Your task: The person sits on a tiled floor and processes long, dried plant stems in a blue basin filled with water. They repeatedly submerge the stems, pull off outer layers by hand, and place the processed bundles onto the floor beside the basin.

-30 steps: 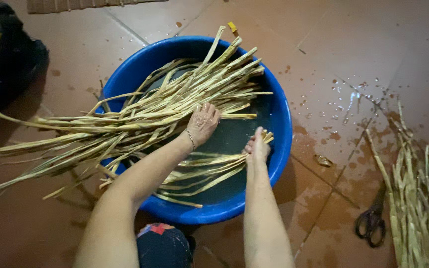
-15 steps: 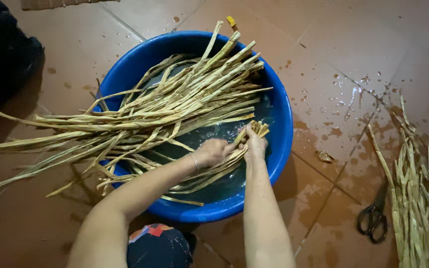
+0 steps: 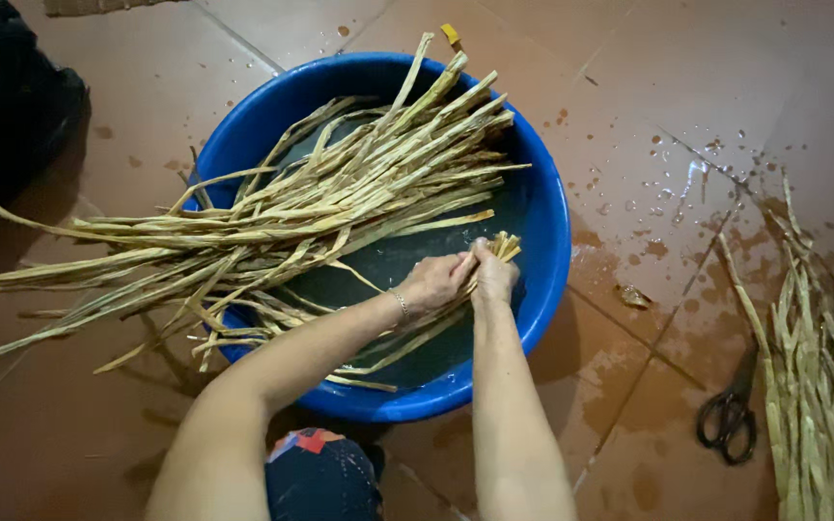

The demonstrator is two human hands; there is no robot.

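Both hands met over the near right part of a round blue plastic basin (image 3: 542, 289) that stood on the reddish-brown tiled floor (image 3: 649, 116). The left hand (image 3: 433, 283) was curled shut around a small bunch of wet tan fibre strips (image 3: 506, 247), and the right hand (image 3: 492, 278) gripped the same bunch just beside it, the cut ends poking out past the fingers toward the basin's right wall. A thin bracelet (image 3: 401, 304) circled the left wrist. Dark water (image 3: 407, 256) lay in the basin under the hands. Beyond them a large sheaf of long pale dried strips (image 3: 340, 198) lay slantwise across the basin, its tips reaching the far rim and its other ends trailing over the left rim onto the floor. To the right, well apart from the basin, black-handled scissors (image 3: 729, 415) lay on the wet tiles beside a pile of more dried strips (image 3: 822, 376) along the right edge. A black bag (image 3: 21, 106) sat at the far left corner.
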